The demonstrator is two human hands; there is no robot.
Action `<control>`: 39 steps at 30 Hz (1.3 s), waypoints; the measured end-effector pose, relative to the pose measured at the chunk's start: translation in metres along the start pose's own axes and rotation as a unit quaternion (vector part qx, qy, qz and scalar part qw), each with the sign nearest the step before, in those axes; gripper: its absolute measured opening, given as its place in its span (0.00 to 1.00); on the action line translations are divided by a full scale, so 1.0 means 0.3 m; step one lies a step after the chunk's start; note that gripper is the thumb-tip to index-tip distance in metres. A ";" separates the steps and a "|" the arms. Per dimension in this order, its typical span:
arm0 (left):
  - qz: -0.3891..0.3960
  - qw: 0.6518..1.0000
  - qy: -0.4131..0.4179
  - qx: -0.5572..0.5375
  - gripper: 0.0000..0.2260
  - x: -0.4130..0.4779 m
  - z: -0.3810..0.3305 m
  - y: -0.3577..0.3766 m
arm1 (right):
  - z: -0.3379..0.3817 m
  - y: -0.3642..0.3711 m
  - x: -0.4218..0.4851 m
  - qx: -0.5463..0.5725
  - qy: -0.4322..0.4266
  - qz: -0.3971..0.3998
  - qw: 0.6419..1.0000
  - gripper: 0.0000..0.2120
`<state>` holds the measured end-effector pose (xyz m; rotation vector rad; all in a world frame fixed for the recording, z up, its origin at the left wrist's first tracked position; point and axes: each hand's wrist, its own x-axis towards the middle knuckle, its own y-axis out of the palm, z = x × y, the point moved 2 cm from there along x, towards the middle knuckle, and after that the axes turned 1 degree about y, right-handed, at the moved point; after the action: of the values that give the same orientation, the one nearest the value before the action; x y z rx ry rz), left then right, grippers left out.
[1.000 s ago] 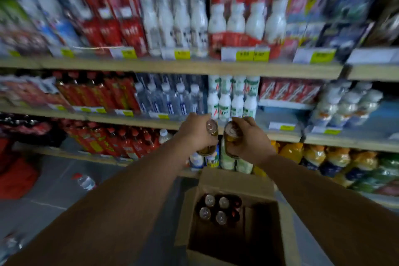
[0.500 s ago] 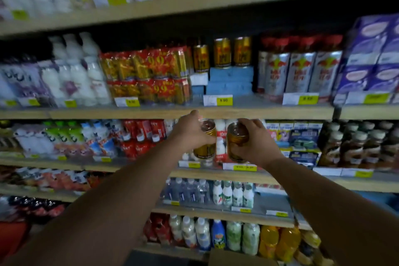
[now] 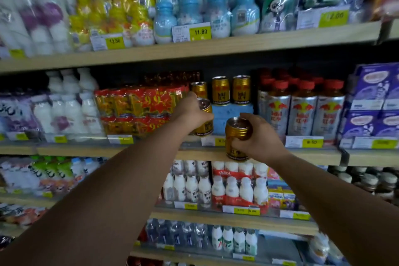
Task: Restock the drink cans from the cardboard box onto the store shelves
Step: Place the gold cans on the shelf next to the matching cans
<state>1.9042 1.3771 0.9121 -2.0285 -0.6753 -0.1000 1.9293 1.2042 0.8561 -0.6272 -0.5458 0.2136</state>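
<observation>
Hands raised to shelf (image 3: 313, 157); gold cans (image 3: 236, 136) upright

Blue-capped bottles (image 3: 207, 6) crowd the top shelf's front edge behind a yellow price tag (image 3: 200, 32); red-capped silver bottles (image 3: 302, 110) and purple cartons (image 3: 375, 101) stand toward the middle shelf's right end.

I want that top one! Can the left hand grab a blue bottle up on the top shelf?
Probably not now: the left hand already holds a gold can, so its grip is full. The blue bottles sit a shelf higher, with nothing blocking them.
</observation>
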 end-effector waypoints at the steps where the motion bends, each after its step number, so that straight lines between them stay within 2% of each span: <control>1: -0.001 1.000 -0.004 -0.007 0.28 0.035 0.004 0.004 | 0.008 0.000 0.016 0.002 -0.002 -0.003 1.000 0.37; 4: 0.014 1.000 -0.009 -0.008 0.26 0.115 0.027 0.033 | 0.033 0.005 0.045 0.001 0.000 -0.003 1.000 0.37; 7: 0.082 0.996 0.012 0.028 0.24 0.212 0.088 0.109 | 0.044 0.072 0.092 -0.012 0.018 -0.020 1.000 0.36; 9: 0.100 0.994 0.012 0.041 0.22 0.227 0.098 0.129 | 0.058 0.072 0.104 -0.008 0.017 -0.025 1.000 0.36; 17: 0.126 0.989 0.012 0.071 0.23 0.224 0.120 0.165 | 0.063 0.053 0.129 0.029 0.019 -0.045 0.998 0.31; 23: 0.116 0.980 0.053 0.151 0.27 0.231 0.142 0.235 | 0.049 0.041 0.175 0.013 0.024 -0.064 0.998 0.31; 27: 0.066 0.962 0.105 0.245 0.18 0.216 0.147 0.235 | 0.076 0.034 0.188 0.022 0.016 -0.066 0.997 0.31; 29: 0.038 0.952 0.153 0.263 0.19 0.194 0.153 0.210 | 0.094 0.032 0.198 0.029 0.014 -0.067 0.997 0.30; 32: -0.024 0.947 0.238 0.215 0.22 0.157 0.181 0.140 | 0.133 0.027 0.220 0.045 0.006 -0.072 0.996 0.26; 34: -0.058 0.946 0.272 0.165 0.17 0.128 0.216 0.072 | 0.157 0.032 0.242 0.061 0.008 -0.065 0.996 0.29; 37: -0.063 0.945 0.282 0.153 0.09 0.081 0.286 -0.021 | 0.192 0.057 0.287 0.066 0.001 -0.062 0.996 0.33; 39: -0.052 0.948 0.269 0.161 0.07 0.061 0.330 -0.056 | 0.211 0.085 0.323 0.054 0.001 -0.057 0.997 0.35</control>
<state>1.8916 1.4725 0.8782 -1.5500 -0.4129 -0.5491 1.9753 1.2898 0.9240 -0.4895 -0.5629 0.1338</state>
